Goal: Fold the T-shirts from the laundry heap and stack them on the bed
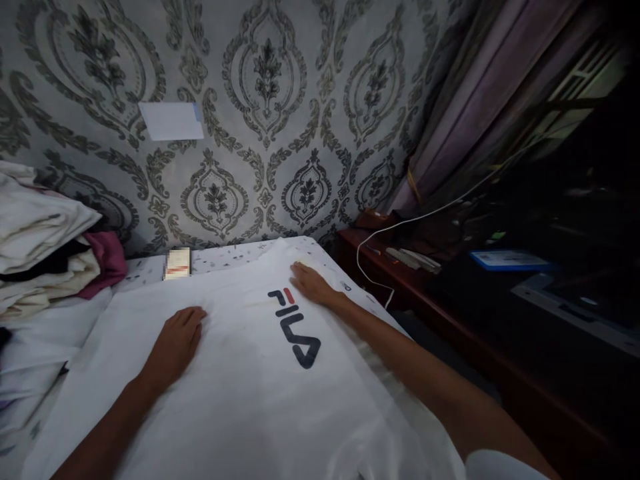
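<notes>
Shows white cloth laid nearly flat from six o'clock toward twelve, with dark-and-red FILA lettering just below centre. Has left hand palm down on it at eight o'clock, fingers close together, not pinching. Has right hand farther up, just below centre, palm down beside the lettering, fingers together and extended. At nine o'clock, shows piled clothes, white, cream, black and maroon; nearer centre, a blurred small card on patterned sheet. Toward three, shows white cable looping over dark red counter, plus blue-edged item. Beyond, shows patterned wallpaper, with white paper at ten and purple curtain near two.
</notes>
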`<action>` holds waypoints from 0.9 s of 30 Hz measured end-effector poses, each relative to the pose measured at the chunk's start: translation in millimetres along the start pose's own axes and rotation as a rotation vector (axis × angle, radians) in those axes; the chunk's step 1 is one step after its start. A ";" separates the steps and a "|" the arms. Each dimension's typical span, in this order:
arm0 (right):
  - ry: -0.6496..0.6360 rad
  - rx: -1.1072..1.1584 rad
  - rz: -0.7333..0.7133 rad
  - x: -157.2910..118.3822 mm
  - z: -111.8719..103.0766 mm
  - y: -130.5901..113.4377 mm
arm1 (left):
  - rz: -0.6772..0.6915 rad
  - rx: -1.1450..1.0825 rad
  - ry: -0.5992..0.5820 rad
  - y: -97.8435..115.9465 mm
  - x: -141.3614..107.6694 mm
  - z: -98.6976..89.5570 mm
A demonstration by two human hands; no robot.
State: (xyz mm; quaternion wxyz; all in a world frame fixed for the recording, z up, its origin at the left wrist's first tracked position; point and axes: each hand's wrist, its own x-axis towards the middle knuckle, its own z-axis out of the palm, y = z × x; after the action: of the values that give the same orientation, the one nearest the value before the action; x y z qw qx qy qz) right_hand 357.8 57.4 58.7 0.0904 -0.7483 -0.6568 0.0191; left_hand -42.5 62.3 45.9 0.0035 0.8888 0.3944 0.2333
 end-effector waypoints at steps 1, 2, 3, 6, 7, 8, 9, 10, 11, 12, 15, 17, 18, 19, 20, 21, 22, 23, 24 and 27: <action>-0.034 -0.006 -0.017 4.4 2.5 2.1 | 0.002 0.003 0.000 -0.4 -0.2 0.5; -0.058 -0.016 -0.009 8.9 3.7 6.6 | 0.005 0.007 0.002 -0.9 -0.4 1.2; -0.073 -0.029 0.020 13.4 3.5 12.8 | 0.008 0.011 0.005 -1.6 -0.7 1.8; -0.072 -0.064 0.137 23.5 -3.1 32.0 | 0.025 0.010 0.017 -3.7 -1.3 2.9; -0.067 -0.076 0.171 24.5 -6.0 35.4 | 0.030 0.008 0.019 -4.1 -1.3 2.8; -0.057 -0.088 0.200 23.9 -8.7 36.1 | 0.033 0.007 0.018 -4.2 -1.3 2.4; -0.043 -0.099 0.224 21.2 -10.8 34.0 | 0.030 0.009 0.012 -4.0 -1.3 1.8; -0.024 -0.108 0.239 16.4 -12.0 29.0 | 0.021 0.013 0.001 -3.4 -1.3 1.1; 0.000 -0.116 0.241 9.3 -12.2 21.6 | 0.008 0.017 -0.015 -2.7 -1.4 0.5; 0.023 -0.120 0.231 -0.1 -11.3 12.5 | -0.004 0.021 -0.033 -1.8 -1.5 0.1; 0.063 -0.112 0.097 -40.5 -3.0 -16.9 | -0.016 0.026 -0.088 -1.0 -3.1 -0.1; 0.060 -0.086 -0.037 -72.2 4.5 -30.3 | -0.012 0.033 -0.125 -6.2 -5.0 -1.7; 0.051 -0.071 -0.077 -87.6 7.7 -33.6 | -0.014 0.040 -0.143 -11.9 -6.1 -4.1; 0.041 -0.057 -0.101 -102.0 10.0 -34.6 | -0.024 0.051 -0.162 -19.9 -7.3 -7.8; 0.034 -0.048 -0.106 -115.5 11.2 -33.5 | -0.052 0.071 -0.183 -30.4 -8.4 -13.2; 0.029 -0.043 -0.100 -128.2 11.3 -30.7 | -0.096 0.099 -0.203 -43.0 -9.4 -20.3; 0.031 -0.040 -0.092 -140.5 10.4 -26.8 | -0.149 0.129 -0.219 -57.1 -10.0 -28.6; 0.037 -0.039 -0.088 -153.0 9.0 -22.4 | -0.218 0.166 -0.234 -71.8 -10.2 -37.9; 0.047 -0.037 -0.086 -166.0 7.3 -18.1 | -0.271 0.191 -0.235 -86.1 -10.0 -47.4; 0.070 -0.026 -0.083 -210.7 3.1 -11.2 | -0.337 0.218 -0.240 -116.2 -8.1 -70.5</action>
State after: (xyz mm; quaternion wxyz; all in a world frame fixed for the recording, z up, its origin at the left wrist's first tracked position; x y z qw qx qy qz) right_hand 317.6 -148.8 38.5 0.1042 -0.7217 -0.6841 -0.0192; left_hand -157.9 124.1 83.3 -0.0066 0.8268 0.5570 0.0781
